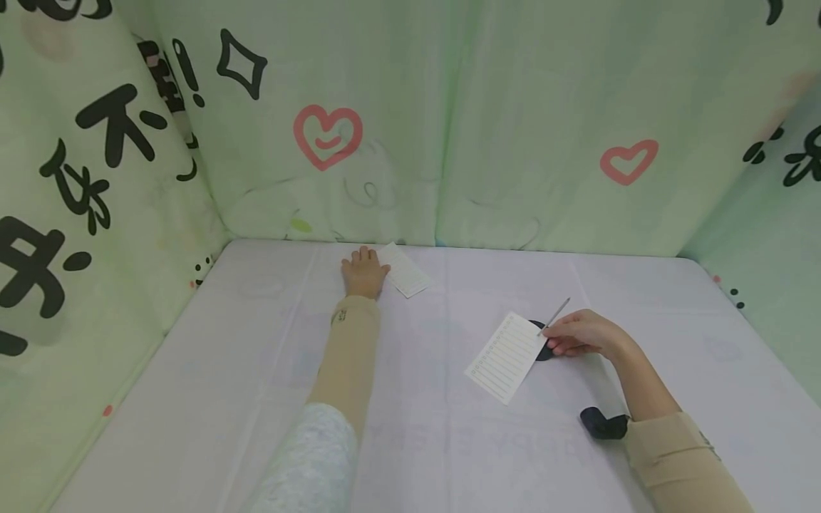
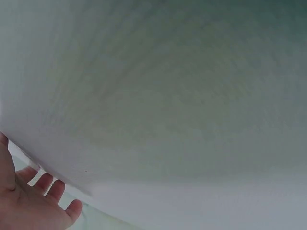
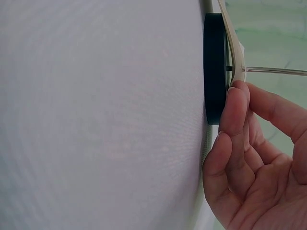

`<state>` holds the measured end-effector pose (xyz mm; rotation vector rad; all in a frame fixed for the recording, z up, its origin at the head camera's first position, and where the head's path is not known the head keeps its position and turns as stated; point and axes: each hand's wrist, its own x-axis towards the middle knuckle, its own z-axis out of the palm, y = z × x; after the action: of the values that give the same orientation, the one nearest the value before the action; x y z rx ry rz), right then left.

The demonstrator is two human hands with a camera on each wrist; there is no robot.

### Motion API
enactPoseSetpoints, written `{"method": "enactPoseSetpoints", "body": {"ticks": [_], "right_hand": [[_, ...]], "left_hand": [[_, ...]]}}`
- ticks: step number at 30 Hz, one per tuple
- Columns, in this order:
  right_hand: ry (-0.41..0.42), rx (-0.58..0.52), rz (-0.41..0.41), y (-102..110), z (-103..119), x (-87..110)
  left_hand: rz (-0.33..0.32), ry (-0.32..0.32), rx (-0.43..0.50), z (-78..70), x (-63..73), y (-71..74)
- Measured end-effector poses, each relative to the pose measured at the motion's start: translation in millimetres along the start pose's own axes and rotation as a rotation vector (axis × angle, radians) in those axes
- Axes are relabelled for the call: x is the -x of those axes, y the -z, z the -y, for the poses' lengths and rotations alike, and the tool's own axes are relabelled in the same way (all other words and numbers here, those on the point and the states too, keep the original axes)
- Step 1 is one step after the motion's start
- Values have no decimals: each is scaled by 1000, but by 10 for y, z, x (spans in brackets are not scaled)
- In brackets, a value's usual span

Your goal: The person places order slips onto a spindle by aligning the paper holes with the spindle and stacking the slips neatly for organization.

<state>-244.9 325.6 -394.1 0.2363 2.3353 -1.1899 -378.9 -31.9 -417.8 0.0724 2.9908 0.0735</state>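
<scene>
My right hand (image 1: 586, 333) pinches the edge of a lined paper slip (image 1: 503, 360) between thumb and fingers. A thin metal rod (image 1: 559, 311) rises through the slip near its corner. Under it is the round black base (image 1: 544, 350) of this receipt spike, partly hidden by slip and fingers. In the right wrist view, the paper (image 3: 235, 45) sits close over the dark base (image 3: 214, 72), with the rod (image 3: 278, 71) sticking out past it. My left hand (image 1: 363, 274) rests flat with fingers spread near the table's far edge, its thumb right at a second lined slip (image 1: 405, 271).
A white cloth covers the table (image 1: 256, 399). Light green curtains (image 1: 526, 92) with black characters and pink hearts stand along its far side and both ends. A black curved object (image 1: 603, 424) lies against the right sleeve's cuff.
</scene>
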Motion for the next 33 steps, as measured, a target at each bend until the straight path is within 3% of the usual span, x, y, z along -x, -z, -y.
{"method": "enactPoseSetpoints", "body": {"ticks": [18,33], "right_hand": [[-7,7,-7,-4,-3,-10],[-7,-4,6,0,11,-3]], "left_hand": [[-90,-60,-30,-19,4,-28],[-112,-113,-111,-31,22,-4]]}}
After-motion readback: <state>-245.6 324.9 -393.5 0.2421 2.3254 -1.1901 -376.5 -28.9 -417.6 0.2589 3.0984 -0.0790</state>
